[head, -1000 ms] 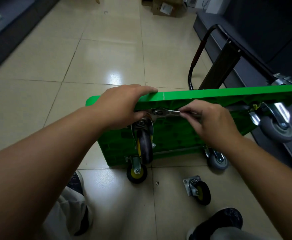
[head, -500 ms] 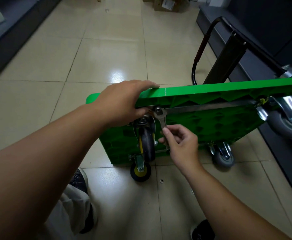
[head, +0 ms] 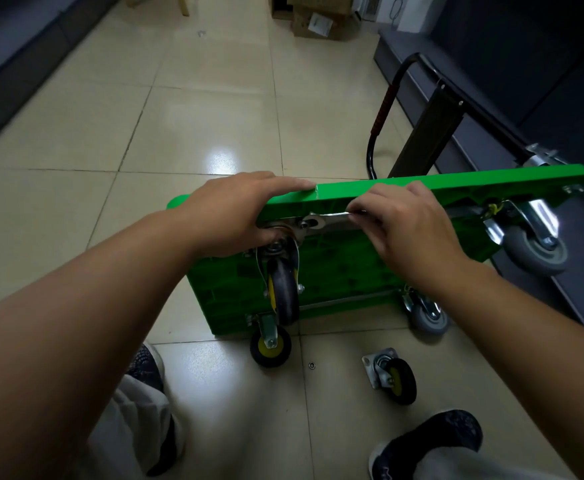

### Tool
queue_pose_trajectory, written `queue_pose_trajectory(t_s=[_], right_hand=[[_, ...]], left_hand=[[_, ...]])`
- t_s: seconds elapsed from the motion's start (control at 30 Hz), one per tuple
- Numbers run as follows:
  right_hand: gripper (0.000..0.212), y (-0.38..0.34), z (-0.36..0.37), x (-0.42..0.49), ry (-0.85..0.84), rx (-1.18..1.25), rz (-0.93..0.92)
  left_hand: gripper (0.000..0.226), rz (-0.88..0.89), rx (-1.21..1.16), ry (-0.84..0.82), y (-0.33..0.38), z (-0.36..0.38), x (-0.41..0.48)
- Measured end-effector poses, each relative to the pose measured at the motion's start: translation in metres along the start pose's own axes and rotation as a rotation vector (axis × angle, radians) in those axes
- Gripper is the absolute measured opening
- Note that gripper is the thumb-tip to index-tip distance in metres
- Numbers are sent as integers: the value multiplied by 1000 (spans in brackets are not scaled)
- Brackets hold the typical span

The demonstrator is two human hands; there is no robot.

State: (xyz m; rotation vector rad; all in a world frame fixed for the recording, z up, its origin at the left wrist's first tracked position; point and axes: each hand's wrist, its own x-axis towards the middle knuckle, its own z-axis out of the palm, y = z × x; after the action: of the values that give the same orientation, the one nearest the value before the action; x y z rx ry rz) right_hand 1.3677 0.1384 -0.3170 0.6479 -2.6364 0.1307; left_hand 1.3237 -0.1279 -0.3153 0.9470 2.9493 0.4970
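A green platform cart (head: 349,271) stands on its long edge on the tiled floor, underside toward me. My left hand (head: 235,213) grips its top edge, fingers over the rim and thumb below by the mounting plate of a black-and-yellow caster (head: 283,292). My right hand (head: 398,220) pinches the handle of a silver wrench (head: 321,220), which lies level along the upper rim with its head on a bolt at that caster's plate.
A loose caster (head: 392,377) and a small washer (head: 312,365) lie on the floor in front. Another yellow-hubbed caster (head: 270,344) and two grey casters (head: 534,249) sit on the cart. Its black handle (head: 384,109) is folded behind. My shoes flank the cart; cardboard boxes (head: 318,19) far back.
My right hand swung the wrench handle from pointing down back up to level along the cart's top rim. My left hand kept its grip on the edge.
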Motion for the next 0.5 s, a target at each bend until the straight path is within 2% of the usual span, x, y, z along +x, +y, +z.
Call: queue_pose_trajectory(t_s=[0.13, 0.23, 0.4, 0.5], right_hand=[[16, -5, 3, 9, 22, -56, -65], [15, -10, 9, 6, 21, -114, -17], [11, -19, 27, -10, 7, 29, 194], [13, -30, 49, -24, -27, 269, 436]], left_hand=[[79, 1, 4, 9, -2, 2, 1], [78, -7, 5, 15, 0, 2, 0], [77, -7, 8, 34, 2, 1, 1], [78, -15, 18, 45, 4, 2, 0]])
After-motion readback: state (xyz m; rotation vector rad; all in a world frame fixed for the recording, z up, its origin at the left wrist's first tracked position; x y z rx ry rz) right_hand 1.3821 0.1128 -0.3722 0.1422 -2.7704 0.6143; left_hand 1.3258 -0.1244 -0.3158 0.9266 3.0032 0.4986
